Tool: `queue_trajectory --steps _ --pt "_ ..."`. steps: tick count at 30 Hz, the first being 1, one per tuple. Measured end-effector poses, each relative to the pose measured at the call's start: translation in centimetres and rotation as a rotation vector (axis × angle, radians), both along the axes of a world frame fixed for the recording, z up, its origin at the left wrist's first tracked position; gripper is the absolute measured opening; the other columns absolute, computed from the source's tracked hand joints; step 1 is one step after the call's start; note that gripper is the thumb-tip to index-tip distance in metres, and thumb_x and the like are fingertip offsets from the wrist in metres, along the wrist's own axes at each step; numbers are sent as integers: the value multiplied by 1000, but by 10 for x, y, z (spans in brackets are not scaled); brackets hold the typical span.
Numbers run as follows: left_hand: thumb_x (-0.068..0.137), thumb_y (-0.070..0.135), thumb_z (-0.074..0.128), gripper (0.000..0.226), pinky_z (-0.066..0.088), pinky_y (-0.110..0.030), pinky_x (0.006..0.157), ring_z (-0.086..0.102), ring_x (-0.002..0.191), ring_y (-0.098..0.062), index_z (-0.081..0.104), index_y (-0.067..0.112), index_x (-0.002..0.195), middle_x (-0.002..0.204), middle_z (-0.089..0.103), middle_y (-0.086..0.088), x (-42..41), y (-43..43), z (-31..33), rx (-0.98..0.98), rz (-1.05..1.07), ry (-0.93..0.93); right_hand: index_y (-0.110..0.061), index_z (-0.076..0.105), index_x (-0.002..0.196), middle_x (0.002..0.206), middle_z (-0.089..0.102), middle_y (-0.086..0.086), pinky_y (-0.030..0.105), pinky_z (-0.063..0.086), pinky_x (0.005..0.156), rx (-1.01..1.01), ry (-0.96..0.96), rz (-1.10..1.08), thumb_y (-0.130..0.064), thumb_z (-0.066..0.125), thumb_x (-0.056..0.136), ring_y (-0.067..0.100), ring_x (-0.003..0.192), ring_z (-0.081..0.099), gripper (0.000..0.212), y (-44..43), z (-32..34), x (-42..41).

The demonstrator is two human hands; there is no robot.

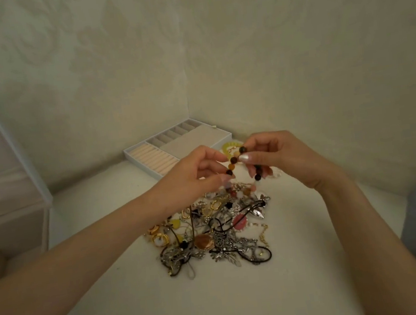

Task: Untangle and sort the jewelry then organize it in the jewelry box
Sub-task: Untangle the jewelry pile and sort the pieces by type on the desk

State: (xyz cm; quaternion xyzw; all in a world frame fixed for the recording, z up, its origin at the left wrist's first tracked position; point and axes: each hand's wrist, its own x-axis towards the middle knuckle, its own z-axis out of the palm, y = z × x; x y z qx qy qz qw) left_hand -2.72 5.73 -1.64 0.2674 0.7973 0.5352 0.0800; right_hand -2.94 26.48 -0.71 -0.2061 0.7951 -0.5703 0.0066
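Note:
A tangled pile of jewelry (216,232) lies on the white table: chains, gold rings, pendants, black cords. Above its far edge both hands hold a bracelet of brown, orange and dark beads (232,166). My left hand (198,174) pinches its lower left part. My right hand (275,157) pinches the upper right part, and a few dark beads hang below its fingers. Behind the hands sits the open white jewelry box tray (133,153), with peach ring rolls on the left and grey compartments behind. A yellow bracelet (229,146) lies just beyond the hands, partly hidden.
A white drawer unit (3,182) stands at the left edge. Patterned walls meet in a corner right behind the tray. The table (141,309) curves round toward me, and its right edge drops off at the far right.

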Motion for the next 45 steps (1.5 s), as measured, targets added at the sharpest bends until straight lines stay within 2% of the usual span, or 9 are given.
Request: queue_trajectory --steps 7,15,17,21,30,34,37,41,45 --pt "91 10 57 14 55 -33 83 65 97 -15 58 21 99 104 65 6 -11 -9 -4 -73 171 33 -11 68 83 50 59 -3 15 39 51 96 140 -457 -20 67 88 8 47 49 10 18 -15 -19" --pt "90 18 59 9 51 -43 90 65 94 -16 63 26 94 98 67 -2 -14 -12 -7 -154 245 8 -9 67 83 63 59 5 14 39 43 267 -153 -550 -16 68 87 12 49 48 8 41 -31 -26" --pt "90 19 59 9 51 -43 90 65 94 -14 63 26 94 98 68 -1 -13 -12 -6 -165 245 15 -11 69 85 65 57 1 17 42 51 312 -154 -619 -11 72 83 9 54 49 4 46 -36 -30" --pt "90 19 58 9 51 -41 90 64 92 -13 64 26 93 97 67 1 -12 -11 -5 -174 241 22 -22 70 76 66 57 -5 30 48 69 440 -150 -776 0 66 78 15 64 54 22 56 -44 -36" --pt "91 18 58 8 52 -38 88 63 92 -12 64 25 92 98 65 6 -12 -13 -3 -202 241 53 -25 70 99 105 69 1 23 38 72 618 -66 -977 -1 55 79 23 100 62 34 49 -46 -36" --pt "90 16 60 6 53 -31 80 64 85 -8 62 22 90 94 64 8 -15 -19 2 -245 235 67 -23 70 104 109 69 2 25 39 75 636 -1 -980 -2 54 80 24 104 61 36 46 -46 -35" --pt "87 16 65 9 49 -20 68 61 70 -4 60 23 83 83 65 6 -18 -28 10 -422 99 76 -21 70 98 97 69 1 26 44 71 476 69 -915 -8 59 85 19 88 62 22 39 -42 -35" --pt "82 18 71 12 45 -20 71 55 69 -2 62 26 81 81 64 7 -18 -38 19 -713 -165 27 -24 70 87 87 67 -3 26 50 75 220 85 -624 -11 67 85 11 81 62 13 14 -30 -26" --pt "79 20 74 17 42 -11 62 52 62 4 58 25 79 73 60 11 -14 -41 24 -880 -281 -83 -23 72 82 77 69 -4 9 44 63 204 71 -252 -12 71 82 -6 64 57 11 -16 -22 -11"
